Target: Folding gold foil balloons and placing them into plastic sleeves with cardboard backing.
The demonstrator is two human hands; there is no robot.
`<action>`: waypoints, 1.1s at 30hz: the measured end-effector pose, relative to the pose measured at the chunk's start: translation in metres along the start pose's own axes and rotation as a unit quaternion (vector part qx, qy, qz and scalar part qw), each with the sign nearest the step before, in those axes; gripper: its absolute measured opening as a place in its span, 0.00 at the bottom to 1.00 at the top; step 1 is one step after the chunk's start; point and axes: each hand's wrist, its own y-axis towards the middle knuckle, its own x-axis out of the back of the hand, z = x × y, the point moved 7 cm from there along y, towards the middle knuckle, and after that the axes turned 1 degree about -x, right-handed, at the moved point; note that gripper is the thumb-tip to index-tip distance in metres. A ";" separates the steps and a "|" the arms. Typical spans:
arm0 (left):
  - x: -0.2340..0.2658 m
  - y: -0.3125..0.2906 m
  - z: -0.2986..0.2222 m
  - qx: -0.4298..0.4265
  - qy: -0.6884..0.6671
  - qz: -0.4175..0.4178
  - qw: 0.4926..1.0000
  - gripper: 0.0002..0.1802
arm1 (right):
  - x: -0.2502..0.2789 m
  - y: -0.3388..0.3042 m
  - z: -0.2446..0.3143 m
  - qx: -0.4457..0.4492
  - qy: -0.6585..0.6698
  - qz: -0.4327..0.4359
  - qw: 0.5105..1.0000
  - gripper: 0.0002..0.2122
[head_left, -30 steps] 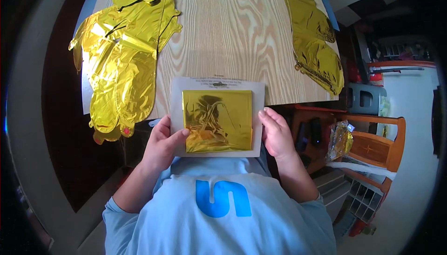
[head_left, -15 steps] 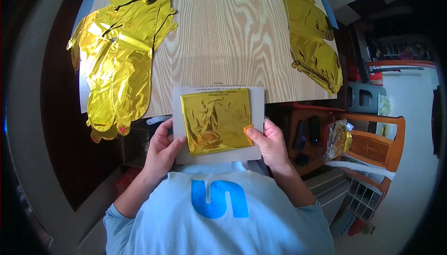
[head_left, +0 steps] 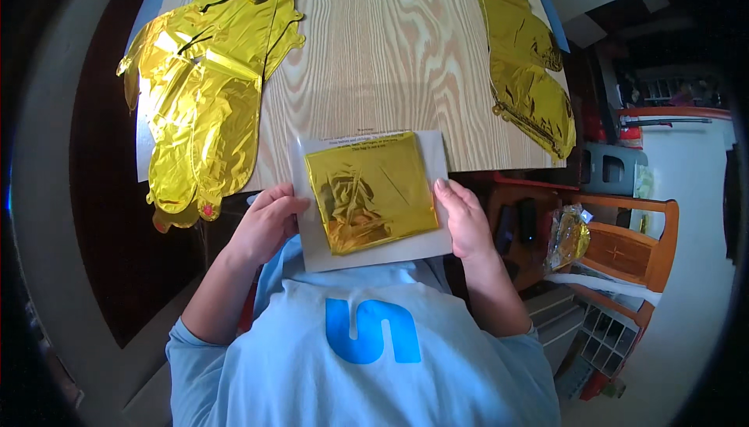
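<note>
Between my hands is a clear plastic bag (head_left: 378,262) with a pale backing and small dark print near its top. A folded gold foil balloon (head_left: 374,193) lies flat inside it, creased and shiny, slightly tilted. My left hand (head_left: 269,220) grips the bag's left edge, thumb on top. At the right edge, my right hand (head_left: 466,220) pinches the bag with its thumb in front. The fingers behind the bag are partly hidden. The bag's upper part overlaps the near edge of the wood-grain table (head_left: 351,60).
Flat gold foil balloons (head_left: 203,107) spread over the table's left side and hang past its near edge. Another gold balloon (head_left: 530,60) lies along the right. A wooden chair (head_left: 624,251) stands at the right, with a clear bag of gold foil (head_left: 569,238) beside it.
The bag has moved slightly up and right and turned a little counterclockwise. My right thumb has shifted from over the gold foil to the bag's right edge.
</note>
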 end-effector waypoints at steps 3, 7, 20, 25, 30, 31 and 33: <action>-0.004 -0.003 0.000 -0.029 -0.040 -0.058 0.997 0.12 | 0.002 -0.010 -0.003 -0.007 -0.003 0.030 1.000 0.14; 0.003 -0.002 0.008 -0.016 -0.017 -0.046 0.999 0.13 | -0.007 -0.005 0.004 -0.039 0.179 0.021 0.983 0.15; 0.002 -0.033 0.028 -0.024 0.079 -0.083 0.993 0.20 | -0.018 -0.021 -0.006 0.035 -0.005 -0.030 0.999 0.16; 0.003 -0.052 0.034 -0.060 0.113 -0.067 0.989 0.20 | -0.016 -0.038 -0.012 0.008 -0.063 -0.015 0.998 0.15; -0.004 -0.044 0.023 -0.067 0.073 -0.078 0.992 0.19 | -0.008 -0.028 -0.025 -0.001 -0.004 -0.034 0.999 0.14; -0.009 -0.040 0.017 -0.077 0.061 -0.081 0.992 0.19 | -0.011 -0.025 -0.021 0.005 0.013 0.012 1.000 0.14; -0.011 -0.034 0.012 -0.086 0.059 -0.065 0.992 0.23 | -0.029 -0.024 0.003 0.020 0.012 0.071 0.997 0.21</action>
